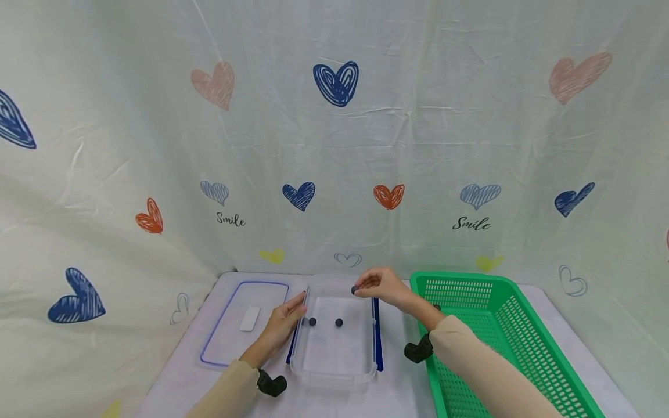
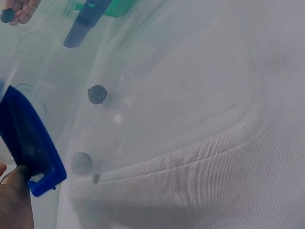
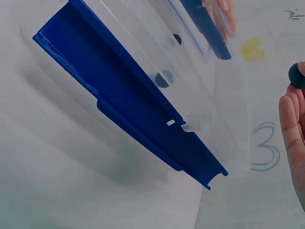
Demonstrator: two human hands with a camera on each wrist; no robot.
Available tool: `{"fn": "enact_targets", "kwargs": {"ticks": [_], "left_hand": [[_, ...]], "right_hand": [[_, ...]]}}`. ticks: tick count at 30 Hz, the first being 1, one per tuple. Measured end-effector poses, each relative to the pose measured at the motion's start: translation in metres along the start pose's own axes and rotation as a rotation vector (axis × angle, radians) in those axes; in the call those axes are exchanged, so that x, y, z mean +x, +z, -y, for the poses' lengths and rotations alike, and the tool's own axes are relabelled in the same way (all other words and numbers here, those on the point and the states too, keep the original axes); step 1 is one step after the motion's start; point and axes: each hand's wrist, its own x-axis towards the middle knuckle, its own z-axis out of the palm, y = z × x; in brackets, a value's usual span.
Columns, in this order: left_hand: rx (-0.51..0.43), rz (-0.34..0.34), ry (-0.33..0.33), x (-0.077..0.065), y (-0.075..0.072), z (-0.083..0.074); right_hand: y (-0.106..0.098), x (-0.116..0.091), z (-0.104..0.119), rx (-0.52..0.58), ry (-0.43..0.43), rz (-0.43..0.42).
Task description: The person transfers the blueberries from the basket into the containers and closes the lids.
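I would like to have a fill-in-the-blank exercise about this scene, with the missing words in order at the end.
1. The right hand pinches one dark ball, while inside the clear container lie ____ more.
2. The flap beside the left hand is coloured ____.
3. In the head view, the lid lies to the ____ of the container.
4. The plastic basket is coloured ____.

Missing words: two; blue; left; green.
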Motion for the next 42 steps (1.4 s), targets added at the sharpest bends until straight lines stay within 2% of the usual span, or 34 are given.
{"fn": "enact_targets", "kwargs": {"ticks": [10, 21, 28, 33, 42], "left_hand": [[0.007, 0.0, -0.008, -0.001, 0.0, 0.0], [0.002, 0.02, -0.007, 0.0, -0.001, 0.001], [-0.044, 0.028, -0.014, 0.002, 0.0, 0.002], [-0.039, 0.015, -0.007, 0.003, 0.0, 0.003], [-0.006, 0.01, -0.01, 0.002, -0.001, 0.004]], "right_hand": [[0.01, -0.001, 0.0, -0.054, 0.009, 0.05], [0.015, 0.001, -0.009, -0.071, 0.018, 0.076], [0.018, 0.001, -0.012, -0.087, 0.003, 0.093], [0.016, 0.001, -0.011, -0.088, -0.028, 0.091], [0.004, -0.004, -0.008, -0.091, -0.035, 0.049]]}}
